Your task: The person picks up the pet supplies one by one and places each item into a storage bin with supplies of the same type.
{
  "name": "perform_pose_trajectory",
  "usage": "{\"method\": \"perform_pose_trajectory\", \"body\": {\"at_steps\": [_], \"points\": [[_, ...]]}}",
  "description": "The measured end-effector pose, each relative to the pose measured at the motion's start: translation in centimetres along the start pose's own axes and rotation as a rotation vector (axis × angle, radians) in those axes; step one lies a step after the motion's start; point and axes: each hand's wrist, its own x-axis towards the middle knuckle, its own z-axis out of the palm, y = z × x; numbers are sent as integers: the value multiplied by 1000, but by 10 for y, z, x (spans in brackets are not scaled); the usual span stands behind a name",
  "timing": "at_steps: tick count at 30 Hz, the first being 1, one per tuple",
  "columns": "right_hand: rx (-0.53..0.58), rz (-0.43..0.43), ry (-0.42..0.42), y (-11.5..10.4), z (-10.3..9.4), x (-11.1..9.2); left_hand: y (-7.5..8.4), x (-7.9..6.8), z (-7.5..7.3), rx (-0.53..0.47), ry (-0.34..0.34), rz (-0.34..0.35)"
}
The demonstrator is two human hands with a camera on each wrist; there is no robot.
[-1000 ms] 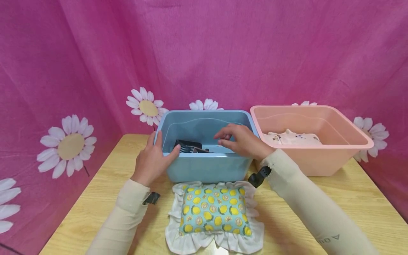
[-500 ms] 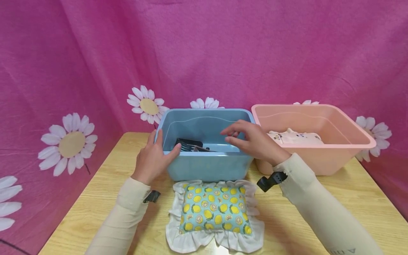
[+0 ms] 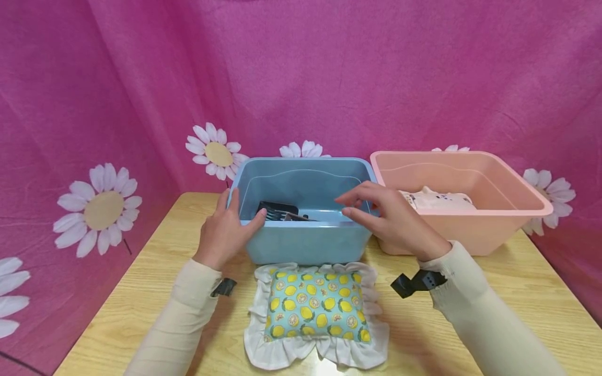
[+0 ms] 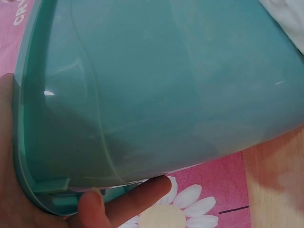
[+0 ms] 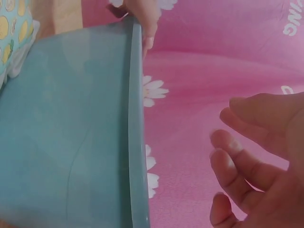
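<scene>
A blue plastic bin stands in the middle of the table. My left hand grips its front left corner, thumb over the front rim and fingers over the left side; in the left wrist view, fingers lie along the bin's corner. Inside the bin lie a black object, a dark fork and other small items, partly hidden by the front wall. Above the front right rim hovers my right hand, fingers loosely bent with a gap to the thumb, holding nothing.
Right of the blue bin stands a pink bin with a white patterned cloth item inside. A lemon-print cushion with white ruffles lies on the wooden table in front. A pink flowered curtain hangs behind.
My right hand has moved right and back toward me, from over the blue bin's interior to its front right rim. The left hand has stayed on the corner.
</scene>
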Motion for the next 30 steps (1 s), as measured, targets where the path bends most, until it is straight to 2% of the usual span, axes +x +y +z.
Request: {"method": "perform_pose_trajectory", "body": {"at_steps": [6,11,20,30], "points": [[-8,-1,20,-2,2,-11,1,0,-1,-2,5,12],[47,25,9,0,10,-22,0,0,0,7,5,16],[123,-1,-33,-4,28,-37,1,0,-2,18,4,14],[87,5,-74,-2,51,-49,0,0,0,19,-3,9]]}}
